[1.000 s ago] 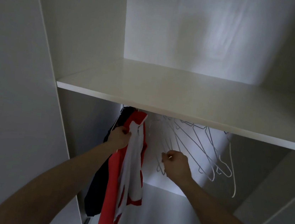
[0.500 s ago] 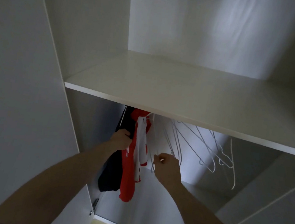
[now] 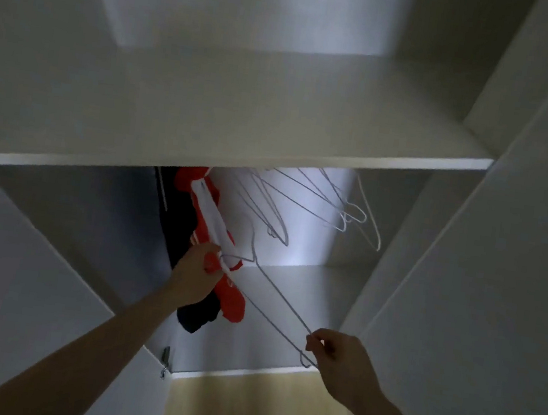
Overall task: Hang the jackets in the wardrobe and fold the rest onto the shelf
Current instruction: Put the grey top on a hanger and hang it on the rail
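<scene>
Fingers [image 3: 314, 341] pinch wire hanger [image 3: 274, 305]; left hand [image 3: 197, 275] holds red jacket [image 3: 232, 300].

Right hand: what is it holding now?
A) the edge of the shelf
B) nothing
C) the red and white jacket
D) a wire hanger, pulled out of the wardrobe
D: the right hand pinches the end of a wire hanger that slants out from the wardrobe, while the left hand grips the red and white jacket.
</scene>
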Available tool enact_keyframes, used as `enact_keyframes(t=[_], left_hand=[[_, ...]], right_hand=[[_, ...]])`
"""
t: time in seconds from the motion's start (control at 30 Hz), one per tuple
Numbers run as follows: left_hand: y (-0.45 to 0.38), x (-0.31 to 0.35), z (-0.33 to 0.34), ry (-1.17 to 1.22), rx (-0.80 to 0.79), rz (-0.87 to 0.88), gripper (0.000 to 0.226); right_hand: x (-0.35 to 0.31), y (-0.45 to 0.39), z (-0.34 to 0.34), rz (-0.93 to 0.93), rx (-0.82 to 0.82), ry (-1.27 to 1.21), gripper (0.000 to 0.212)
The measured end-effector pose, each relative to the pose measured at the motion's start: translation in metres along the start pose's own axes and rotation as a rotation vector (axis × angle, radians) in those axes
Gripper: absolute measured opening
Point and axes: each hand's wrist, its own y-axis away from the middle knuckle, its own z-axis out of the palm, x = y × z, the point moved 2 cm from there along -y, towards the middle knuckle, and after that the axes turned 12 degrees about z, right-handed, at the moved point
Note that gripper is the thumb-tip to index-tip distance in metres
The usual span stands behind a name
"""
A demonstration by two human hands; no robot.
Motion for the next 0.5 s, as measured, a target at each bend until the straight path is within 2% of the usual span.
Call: enact_keyframes(t=[0.1, 0.17, 0.23, 0.33, 0.4, 0.5], left_hand=[[-0.002, 0.004, 0.033, -0.037, -0.137, 0.154, 0.067], [-0.004, 0.006, 0.06, -0.066, -0.305, 0.288, 0.071], [-0.001, 0.016, 0.086, -0.08, -0.462, 0.384, 0.056], [0.013, 0.044, 0.121, -0.124, -0.627, 0.509, 0.013], [0.031, 0.067, 0.141, -0.19, -0.684, 0.589, 0.009], [0.074, 0.111, 0.164, -0.204, -0.799, 0.727, 0.017]], right_hand=[[0.034, 0.042, -0.018, 0.106, -0.013, -0.045, 0.027], [0.052, 0.078, -0.025, 0.183, -0.006, -0.099, 0.022], [0.065, 0.118, -0.027, 0.267, 0.021, -0.143, 0.023], [0.083, 0.189, -0.019, 0.417, 0.118, -0.173, 0.023], [0.096, 0.239, -0.008, 0.549, 0.247, -0.233, 0.024], [0.121, 0.321, 0.017, 0.789, 0.494, -0.313, 0.021]])
